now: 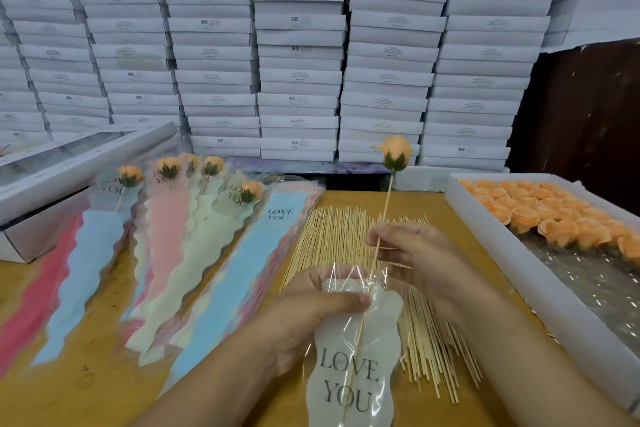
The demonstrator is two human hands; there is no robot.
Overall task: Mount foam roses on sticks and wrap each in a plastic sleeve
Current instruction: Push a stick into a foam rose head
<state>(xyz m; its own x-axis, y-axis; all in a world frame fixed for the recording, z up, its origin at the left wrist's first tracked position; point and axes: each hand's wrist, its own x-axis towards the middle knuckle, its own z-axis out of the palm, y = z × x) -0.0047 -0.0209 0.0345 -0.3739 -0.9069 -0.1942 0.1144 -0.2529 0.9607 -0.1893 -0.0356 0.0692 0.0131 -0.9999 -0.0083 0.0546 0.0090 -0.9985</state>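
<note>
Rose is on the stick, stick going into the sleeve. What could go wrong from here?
1. The thin wooden stick is pinched low by the right hand, far below the orange foam rose; it may bend or wobble.
2. The clear plastic "LOVE YOU" sleeve looks crinkled where the left hand grips it, so the stick could snag.
3. Loose bamboo sticks underneath could scatter.

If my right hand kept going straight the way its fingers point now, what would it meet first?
The right hand points leftward, pinching the stick. Past that, it would probably meet the spread of bare sticks first, then the blue sleeve; height above them is unclear.
</note>
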